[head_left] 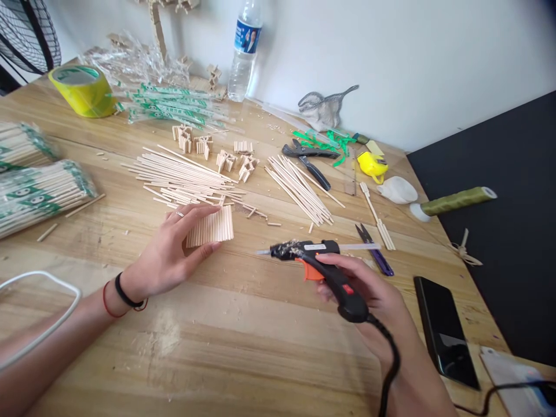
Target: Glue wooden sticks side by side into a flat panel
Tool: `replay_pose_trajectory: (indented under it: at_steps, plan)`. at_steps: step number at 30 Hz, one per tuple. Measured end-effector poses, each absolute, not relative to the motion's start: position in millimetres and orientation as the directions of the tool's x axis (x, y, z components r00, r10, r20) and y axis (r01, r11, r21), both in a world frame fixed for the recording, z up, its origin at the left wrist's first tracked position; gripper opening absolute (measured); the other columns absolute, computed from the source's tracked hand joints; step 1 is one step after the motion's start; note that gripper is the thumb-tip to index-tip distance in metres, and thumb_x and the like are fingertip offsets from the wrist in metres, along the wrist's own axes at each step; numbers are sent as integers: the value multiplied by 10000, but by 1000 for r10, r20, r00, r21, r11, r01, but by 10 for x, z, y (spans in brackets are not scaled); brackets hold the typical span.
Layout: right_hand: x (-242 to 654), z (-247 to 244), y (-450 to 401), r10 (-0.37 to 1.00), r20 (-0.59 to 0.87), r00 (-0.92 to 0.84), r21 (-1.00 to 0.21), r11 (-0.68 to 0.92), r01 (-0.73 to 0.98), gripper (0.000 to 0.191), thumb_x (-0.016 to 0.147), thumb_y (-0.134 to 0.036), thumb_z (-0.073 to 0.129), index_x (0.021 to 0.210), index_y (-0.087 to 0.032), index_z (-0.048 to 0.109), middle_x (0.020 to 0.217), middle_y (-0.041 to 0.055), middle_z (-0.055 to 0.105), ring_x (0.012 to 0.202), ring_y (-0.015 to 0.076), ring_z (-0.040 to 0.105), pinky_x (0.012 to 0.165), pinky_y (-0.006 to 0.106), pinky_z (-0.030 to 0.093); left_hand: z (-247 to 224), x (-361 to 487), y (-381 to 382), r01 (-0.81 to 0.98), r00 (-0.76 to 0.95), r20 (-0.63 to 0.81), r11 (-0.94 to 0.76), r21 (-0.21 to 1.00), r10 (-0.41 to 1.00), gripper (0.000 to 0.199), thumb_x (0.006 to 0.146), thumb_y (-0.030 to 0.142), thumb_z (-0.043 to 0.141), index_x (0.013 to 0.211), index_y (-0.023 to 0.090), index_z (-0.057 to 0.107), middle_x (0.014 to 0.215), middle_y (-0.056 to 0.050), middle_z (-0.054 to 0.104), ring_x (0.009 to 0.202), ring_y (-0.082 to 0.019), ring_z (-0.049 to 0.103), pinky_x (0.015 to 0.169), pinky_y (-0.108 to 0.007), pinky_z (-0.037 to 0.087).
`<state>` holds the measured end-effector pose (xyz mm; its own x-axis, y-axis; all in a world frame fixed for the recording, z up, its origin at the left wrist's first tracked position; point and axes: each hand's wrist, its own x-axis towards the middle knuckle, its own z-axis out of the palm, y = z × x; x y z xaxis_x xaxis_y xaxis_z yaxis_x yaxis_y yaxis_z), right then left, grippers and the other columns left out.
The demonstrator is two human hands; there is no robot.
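Note:
My left hand grips a small panel of short wooden sticks laid side by side, thumb at its lower edge and fingers over the top. In my right hand is a black hot glue gun with an orange trigger. Its nozzle points left toward the panel, with a gap between them. A clear glue stick juts from the gun's back. Behind the panel lies a pile of long thin sticks, and another bundle of sticks lies to its right.
Small glued stick pieces stand behind the piles. Cutting pliers, purple snips and a phone lie to the right. Bagged sticks and yellow tape are at left; a water bottle stands by the wall.

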<state>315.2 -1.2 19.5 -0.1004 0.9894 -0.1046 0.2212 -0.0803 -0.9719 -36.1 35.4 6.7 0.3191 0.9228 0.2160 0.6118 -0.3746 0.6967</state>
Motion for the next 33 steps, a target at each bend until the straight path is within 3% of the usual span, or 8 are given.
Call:
replay_pose_trajectory:
  at_steps: [3, 5, 9, 13, 17, 24, 33]
  plan:
    - [3149, 216, -11, 986, -62, -155, -878, 20, 478, 271, 977, -479, 760, 1111, -252, 822, 757, 24, 765, 567, 185, 681, 527, 282, 545, 64, -350, 353, 611, 292, 219, -357, 706, 931, 508, 1028, 452, 630, 1467, 213, 538, 1438, -144, 656, 1337, -344, 607, 1130, -519, 479]
    - [3148, 266, -23, 976, -25, -216, -780, 117, 615, 251, 967, -457, 778, 1075, -239, 841, 807, 36, 787, 601, 196, 699, 556, 291, 548, 63, -341, 353, 610, 292, 219, -357, 707, 931, 509, 1026, 456, 628, 1464, 212, 541, 1438, -148, 655, 1337, -348, 606, 1129, -525, 478]
    - [3130, 354, -43, 930, 208, -302, -613, 364, 701, 206, 966, -350, 806, 1159, -280, 817, 873, 12, 720, 723, 192, 694, 654, 284, 539, 66, -335, 356, 613, 296, 212, -356, 705, 931, 510, 1017, 463, 631, 1466, 236, 544, 1441, -131, 659, 1344, -353, 606, 1134, -529, 474]
    - [3088, 351, -15, 864, 342, -369, -463, 496, 734, 164, 998, -400, 765, 1087, -263, 771, 976, 25, 664, 834, 195, 699, 769, 284, 561, 74, -338, 359, 630, 292, 204, -348, 694, 935, 513, 1014, 477, 627, 1465, 243, 550, 1437, -122, 666, 1333, -356, 619, 1125, -521, 479]
    - [3031, 320, -15, 830, 316, -461, -510, 558, 655, 81, 1072, -315, 646, 1090, -236, 642, 1043, 56, 700, 955, 213, 727, 863, 296, 576, 76, -340, 360, 640, 299, 197, -349, 684, 934, 521, 1018, 475, 632, 1474, 240, 543, 1448, -119, 659, 1338, -345, 616, 1133, -507, 479]
    - [2986, 376, -134, 875, 186, -447, -577, 465, 671, 54, 1056, -285, 622, 1015, -280, 588, 895, 6, 667, 699, 181, 685, 558, 279, 517, 77, -337, 356, 654, 303, 190, -348, 671, 934, 531, 1012, 483, 628, 1485, 260, 535, 1450, -102, 663, 1337, -345, 619, 1136, -505, 487]
    - [2973, 412, -181, 888, 112, -446, -624, 413, 664, 122, 1045, -239, 618, 941, -258, 558, 883, -3, 643, 610, 143, 585, 567, 272, 474, 100, -330, 362, 659, 299, 161, -325, 679, 941, 536, 1001, 512, 626, 1466, 258, 542, 1439, -103, 667, 1327, -357, 619, 1144, -530, 470]
